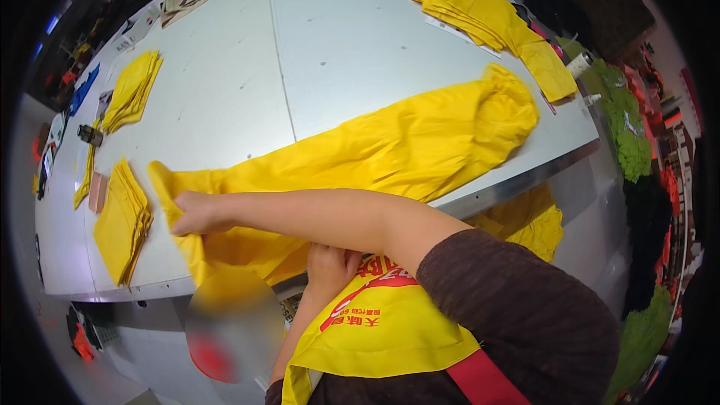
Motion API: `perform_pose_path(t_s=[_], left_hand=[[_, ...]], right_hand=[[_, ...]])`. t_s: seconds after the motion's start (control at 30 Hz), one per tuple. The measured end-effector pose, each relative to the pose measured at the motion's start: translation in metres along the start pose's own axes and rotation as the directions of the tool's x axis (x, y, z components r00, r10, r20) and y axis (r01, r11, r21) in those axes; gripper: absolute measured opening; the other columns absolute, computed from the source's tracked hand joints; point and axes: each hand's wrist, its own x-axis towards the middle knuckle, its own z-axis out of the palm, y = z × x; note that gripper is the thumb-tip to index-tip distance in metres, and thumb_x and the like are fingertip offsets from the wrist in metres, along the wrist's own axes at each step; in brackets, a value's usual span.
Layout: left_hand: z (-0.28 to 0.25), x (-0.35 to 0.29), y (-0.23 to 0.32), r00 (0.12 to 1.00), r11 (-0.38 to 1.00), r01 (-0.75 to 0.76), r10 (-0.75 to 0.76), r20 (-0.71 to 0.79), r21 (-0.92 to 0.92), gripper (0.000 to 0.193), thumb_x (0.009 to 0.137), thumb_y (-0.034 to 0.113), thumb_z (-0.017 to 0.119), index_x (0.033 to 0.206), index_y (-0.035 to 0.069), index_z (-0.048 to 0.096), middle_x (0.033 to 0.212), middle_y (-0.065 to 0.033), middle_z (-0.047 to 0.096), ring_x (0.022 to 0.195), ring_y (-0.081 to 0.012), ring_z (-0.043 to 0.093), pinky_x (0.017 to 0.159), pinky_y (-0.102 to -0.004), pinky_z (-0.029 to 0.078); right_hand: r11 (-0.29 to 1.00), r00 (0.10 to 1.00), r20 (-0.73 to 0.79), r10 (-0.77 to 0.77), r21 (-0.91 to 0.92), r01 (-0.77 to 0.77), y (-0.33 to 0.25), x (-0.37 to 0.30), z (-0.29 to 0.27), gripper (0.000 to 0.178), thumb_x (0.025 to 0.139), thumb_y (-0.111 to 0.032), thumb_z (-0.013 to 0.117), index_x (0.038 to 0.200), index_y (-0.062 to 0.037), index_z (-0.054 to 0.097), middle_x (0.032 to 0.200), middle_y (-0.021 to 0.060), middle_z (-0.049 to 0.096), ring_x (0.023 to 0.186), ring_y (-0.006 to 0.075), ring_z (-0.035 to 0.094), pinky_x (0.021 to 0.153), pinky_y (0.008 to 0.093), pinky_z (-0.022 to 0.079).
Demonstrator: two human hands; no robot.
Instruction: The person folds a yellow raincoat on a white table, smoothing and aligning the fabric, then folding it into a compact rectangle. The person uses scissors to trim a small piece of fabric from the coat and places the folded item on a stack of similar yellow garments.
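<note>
Yellow cloth (390,146) is lying in a long rumpled band across the near part of the pale surface (225,75), one end reaching the near edge, the other bunching up toward the far right corner. Closest to me, the person is wearing a yellow apron (382,330) with red print and a red strap, which is covering much of the lower view. Just above it the left hand (330,270) is pressing against the cloth where it spills over the near edge; its fingers are curling shut on a fold there, seemingly to keep that end from sliding. The right arm is crossing over to the left, and the right hand (196,214) is resting at the cloth's left end, fingers drawn together and pinching the fabric, as if pulling it taut and flat. A blurred patch below that hand is hiding whatever hangs there.

More yellow fabric (529,221) is drooping below the surface's right edge, partly hidden by the arm. Further left, a small stack of folded yellow pieces (120,225) is sitting near the edge, with a second stack (133,90) well beyond it, apparently kept apart from the working space. At the far right a larger pile of yellow pieces (480,7) is fanning out. Green cloth (622,120) is heaped beyond the right edge; the dark rim is swallowing the rest.
</note>
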Motion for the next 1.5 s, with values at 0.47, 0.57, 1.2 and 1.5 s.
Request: perform_pose_path(t_s=[0.47, 0.57, 1.2, 1.5], left_hand=[[0.052, 0.059, -0.034, 0.962, 0.696, 0.272, -0.198, -0.187, 0.665, 0.035, 0.085, 0.023, 0.055, 0.114, 0.002, 0.054, 0.114, -0.017, 0.056, 0.109, -0.0308, 0.051, 0.092, -0.0441, 0.039], [0.062, 0.062, -0.036, 0.958, 0.702, 0.287, -0.204, -0.201, 0.652, 0.035, 0.085, 0.023, 0.055, 0.114, 0.003, 0.054, 0.114, -0.0169, 0.057, 0.109, -0.0308, 0.051, 0.092, -0.0439, 0.039], [0.087, 0.069, -0.038, 0.944, 0.696, 0.33, -0.243, -0.223, 0.637, 0.034, 0.086, 0.026, 0.054, 0.113, 0.005, 0.056, 0.113, -0.0164, 0.058, 0.106, -0.0312, 0.053, 0.091, -0.0428, 0.04], [0.088, 0.067, -0.039, 0.94, 0.7, 0.34, -0.234, -0.248, 0.628, 0.034, 0.086, 0.027, 0.054, 0.113, 0.006, 0.057, 0.112, -0.0161, 0.058, 0.104, -0.0313, 0.054, 0.091, -0.0423, 0.041]], right_hand=[[0.982, 0.831, -0.555, 0.027, 0.172, 0.083, -0.068, -0.361, -0.289, 0.045, 0.084, -0.016, 0.059, 0.124, 0.0, 0.046, 0.112, 0.0101, 0.059, 0.093, 0.0164, 0.061, 0.078, 0.0287, 0.051], [0.973, 0.702, -0.678, 0.219, 0.204, -0.106, 0.019, -0.441, -0.341, 0.047, 0.082, -0.014, 0.06, 0.124, 0.0022, 0.045, 0.114, 0.0127, 0.058, 0.098, 0.0212, 0.059, 0.085, 0.0329, 0.048], [0.511, 0.117, -0.992, 0.038, -0.081, -0.855, 0.074, -0.448, -0.43, 0.05, 0.084, -0.039, 0.055, 0.119, -0.0039, 0.048, 0.112, 0.0197, 0.057, 0.104, 0.0355, 0.054, 0.087, 0.0422, 0.044], [0.493, 0.363, -0.843, 0.398, -0.137, -0.859, 0.029, -0.441, -0.371, 0.048, 0.084, -0.037, 0.056, 0.107, 0.0048, 0.054, 0.1, 0.0205, 0.061, 0.093, 0.0294, 0.059, 0.08, 0.0359, 0.046]])
